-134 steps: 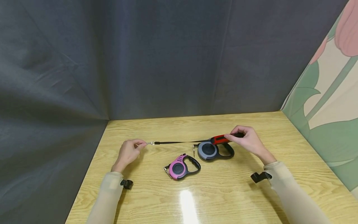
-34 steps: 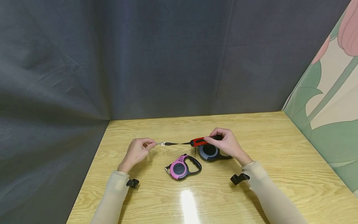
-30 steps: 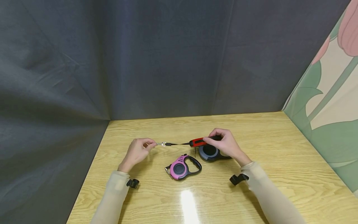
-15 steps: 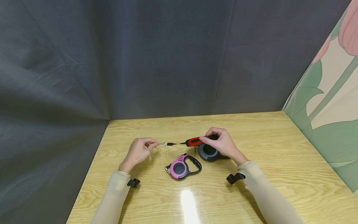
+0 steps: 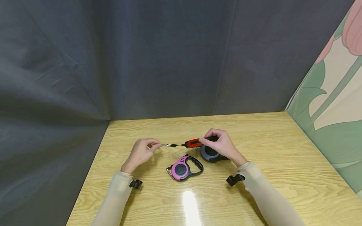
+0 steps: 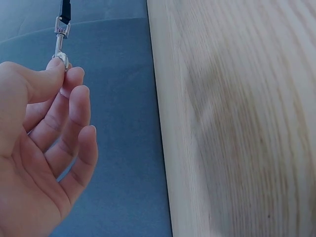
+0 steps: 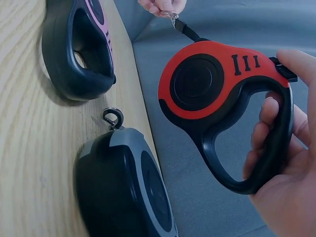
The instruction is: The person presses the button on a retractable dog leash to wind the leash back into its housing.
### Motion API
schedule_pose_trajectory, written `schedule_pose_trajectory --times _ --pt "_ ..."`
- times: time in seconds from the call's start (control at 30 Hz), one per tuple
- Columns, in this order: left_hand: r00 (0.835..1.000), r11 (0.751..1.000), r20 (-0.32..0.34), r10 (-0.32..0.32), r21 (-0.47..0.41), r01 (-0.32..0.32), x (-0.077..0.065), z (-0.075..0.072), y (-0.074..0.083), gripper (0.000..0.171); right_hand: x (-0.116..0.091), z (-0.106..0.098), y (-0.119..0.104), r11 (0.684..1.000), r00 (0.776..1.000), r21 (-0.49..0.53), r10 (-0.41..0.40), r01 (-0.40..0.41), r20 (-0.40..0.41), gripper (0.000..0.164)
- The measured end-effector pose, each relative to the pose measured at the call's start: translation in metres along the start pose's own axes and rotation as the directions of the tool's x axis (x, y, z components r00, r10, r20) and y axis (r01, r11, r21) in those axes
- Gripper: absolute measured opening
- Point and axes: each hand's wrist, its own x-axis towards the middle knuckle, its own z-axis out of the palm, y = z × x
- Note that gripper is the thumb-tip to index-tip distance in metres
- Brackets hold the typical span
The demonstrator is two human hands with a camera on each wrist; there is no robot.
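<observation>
My right hand (image 5: pixel 221 144) grips the black handle of a red retractable dog leash (image 7: pixel 210 81), fingers curled through the loop and thumb at the button. The leash is held above the table. My left hand (image 5: pixel 142 152) pinches the metal snap hook (image 6: pixel 60 47) at the end of its strap between thumb and fingertips. A short black strap (image 5: pixel 178 145) runs between hook and casing. Below my right hand lies a grey retractable leash (image 5: pixel 209 153), its handle partly hidden in the head view. Nearer me rests a pink retractable leash (image 5: pixel 180 169), its metal clip to the left.
The wooden table (image 5: pixel 158 201) carries the pink and grey leashes near its middle. Dark grey cloth (image 5: pixel 169 62) hangs behind and at the left. A flower-patterned cloth (image 5: pixel 333 103) borders the right side.
My right hand has carried the red leash leftward toward my left hand, and the exposed strap has shortened. My left hand has shifted slightly right, still pinching the hook. The other leashes stay put.
</observation>
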Motion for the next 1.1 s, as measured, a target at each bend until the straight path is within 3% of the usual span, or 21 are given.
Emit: schedule_pose_trajectory --times 1.1 --pt "1.0 0.999 -0.007 0.021 -0.028 -0.021 -0.003 0.011 0.003 0.01 0.005 0.025 -0.006 0.999 0.999 0.031 0.027 -0.028 0.029 0.014"
